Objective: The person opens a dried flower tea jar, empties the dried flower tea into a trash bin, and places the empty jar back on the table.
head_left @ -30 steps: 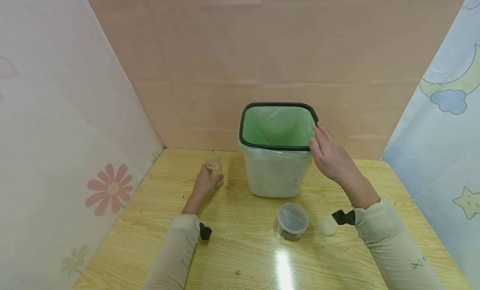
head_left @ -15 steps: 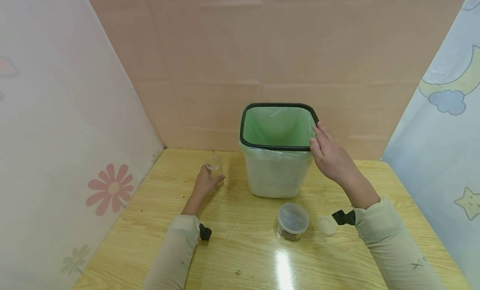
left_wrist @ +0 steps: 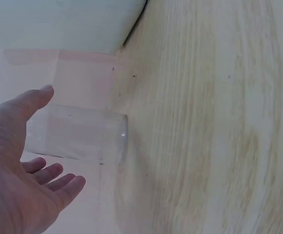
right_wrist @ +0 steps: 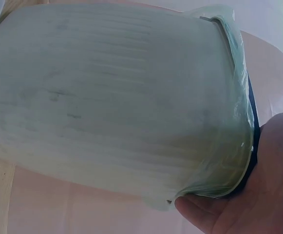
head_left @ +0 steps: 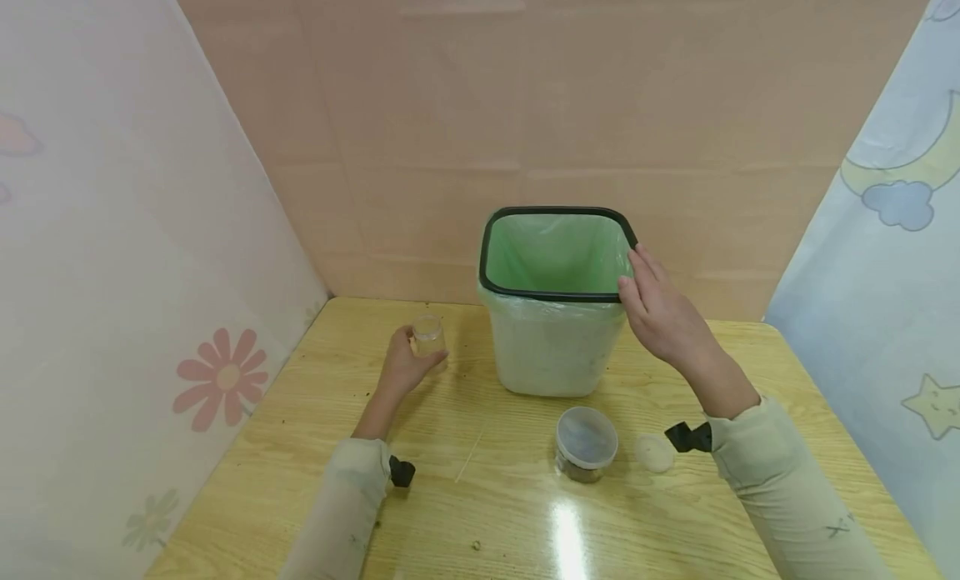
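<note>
A clear plastic jar [head_left: 430, 340] stands upright on the table left of the bin, its top uncovered. My left hand [head_left: 402, 365] is around it with thumb and fingers spread; in the left wrist view the fingers [left_wrist: 68, 187] stand apart from the jar's wall. A pale trash bin [head_left: 551, 355] with a green liner bag [head_left: 555, 251] and a black rim frame [head_left: 558, 210] stands at the back middle. My right hand [head_left: 663, 317] rests with fairly straight fingers against the right side of that rim. In the right wrist view it touches the liner's edge at the bin's mouth.
A lidded clear jar [head_left: 585, 442] with brownish contents stands in front of the bin. Right of it lies a round translucent lid [head_left: 655, 452]. A thin pale stick [head_left: 468, 457] and a small ring-like mark [head_left: 476, 545] are on the wooden table [head_left: 300, 455].
My left hand has loosened from the clear jar and drawn slightly back to the left, its forearm shifting nearer. The jar stays put. My right hand and the bin have not moved.
</note>
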Action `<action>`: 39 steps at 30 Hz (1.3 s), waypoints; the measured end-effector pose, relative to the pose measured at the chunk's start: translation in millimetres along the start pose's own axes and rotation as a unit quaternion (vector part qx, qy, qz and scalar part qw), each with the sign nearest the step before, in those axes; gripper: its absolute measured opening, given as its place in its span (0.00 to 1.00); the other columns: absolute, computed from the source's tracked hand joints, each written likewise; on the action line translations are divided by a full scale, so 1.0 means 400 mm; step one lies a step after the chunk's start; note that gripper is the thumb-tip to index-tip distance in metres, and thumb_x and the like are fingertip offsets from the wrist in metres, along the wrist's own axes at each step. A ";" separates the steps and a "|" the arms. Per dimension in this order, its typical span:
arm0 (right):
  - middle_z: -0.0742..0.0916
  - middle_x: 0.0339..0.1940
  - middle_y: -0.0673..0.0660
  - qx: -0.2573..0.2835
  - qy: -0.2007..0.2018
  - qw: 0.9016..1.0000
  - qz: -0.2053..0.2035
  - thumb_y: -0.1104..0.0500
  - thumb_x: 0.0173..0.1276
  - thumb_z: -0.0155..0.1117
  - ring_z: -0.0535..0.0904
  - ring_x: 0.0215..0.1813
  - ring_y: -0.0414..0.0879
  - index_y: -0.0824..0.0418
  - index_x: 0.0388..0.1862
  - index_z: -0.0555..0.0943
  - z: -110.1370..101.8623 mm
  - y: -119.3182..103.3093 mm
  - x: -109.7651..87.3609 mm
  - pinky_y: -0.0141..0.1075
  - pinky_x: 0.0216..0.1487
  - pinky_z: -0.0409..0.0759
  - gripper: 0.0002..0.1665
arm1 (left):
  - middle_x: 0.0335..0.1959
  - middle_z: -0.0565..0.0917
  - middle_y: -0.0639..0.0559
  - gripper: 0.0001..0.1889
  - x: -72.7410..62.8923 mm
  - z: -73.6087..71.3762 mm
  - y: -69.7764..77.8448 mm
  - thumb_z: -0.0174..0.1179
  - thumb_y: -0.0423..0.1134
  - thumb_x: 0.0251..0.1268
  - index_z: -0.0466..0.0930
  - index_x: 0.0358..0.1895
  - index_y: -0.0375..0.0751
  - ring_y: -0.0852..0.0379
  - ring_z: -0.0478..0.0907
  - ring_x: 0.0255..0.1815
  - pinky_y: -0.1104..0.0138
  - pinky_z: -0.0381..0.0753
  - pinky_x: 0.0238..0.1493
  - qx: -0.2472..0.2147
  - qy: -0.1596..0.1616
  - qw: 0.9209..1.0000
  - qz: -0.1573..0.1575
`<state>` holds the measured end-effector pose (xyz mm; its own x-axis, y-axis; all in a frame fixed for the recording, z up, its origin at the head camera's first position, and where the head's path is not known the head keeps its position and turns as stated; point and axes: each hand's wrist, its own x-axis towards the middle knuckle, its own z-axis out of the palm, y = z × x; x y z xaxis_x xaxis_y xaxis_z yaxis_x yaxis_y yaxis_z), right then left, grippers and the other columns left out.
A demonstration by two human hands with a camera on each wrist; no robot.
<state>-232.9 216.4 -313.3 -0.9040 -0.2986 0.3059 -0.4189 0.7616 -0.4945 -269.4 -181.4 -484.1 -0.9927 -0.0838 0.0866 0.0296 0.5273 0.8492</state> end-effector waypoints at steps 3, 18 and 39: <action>0.50 0.83 0.69 -0.001 0.012 1.000 -0.003 0.46 0.85 0.30 0.46 0.82 0.67 0.71 0.81 0.47 0.002 0.001 -0.004 0.65 0.76 0.50 0.39 | 0.73 0.61 0.30 0.50 -0.010 -0.010 0.009 0.73 0.52 0.60 0.54 0.75 0.29 0.30 0.59 0.74 0.39 0.66 0.70 0.003 0.005 1.000 0.009; 0.78 0.61 0.72 -0.051 0.282 0.947 -0.148 0.57 0.72 0.56 0.72 0.62 0.69 0.74 0.63 0.75 0.041 -0.007 -0.084 0.60 0.60 0.71 0.27 | 0.71 0.63 0.30 0.46 -0.103 -0.039 0.072 0.69 0.54 0.64 0.56 0.74 0.29 0.34 0.59 0.72 0.39 0.68 0.68 0.051 0.032 0.994 0.095; 0.85 0.54 0.63 -0.071 0.184 0.963 -0.182 0.58 0.64 0.66 0.80 0.57 0.58 0.69 0.55 0.81 0.178 0.019 -0.219 0.51 0.52 0.80 0.22 | 0.74 0.61 0.38 0.44 -0.231 0.050 0.144 0.70 0.51 0.62 0.59 0.75 0.35 0.40 0.57 0.75 0.43 0.69 0.68 0.074 -0.045 0.986 0.144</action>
<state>-162.9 207.5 -402.0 -0.5976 -0.3561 0.7184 -0.6623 0.7242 -0.1920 -178.2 -126.4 -453.7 -0.9523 0.1590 0.2604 0.3005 0.6358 0.7109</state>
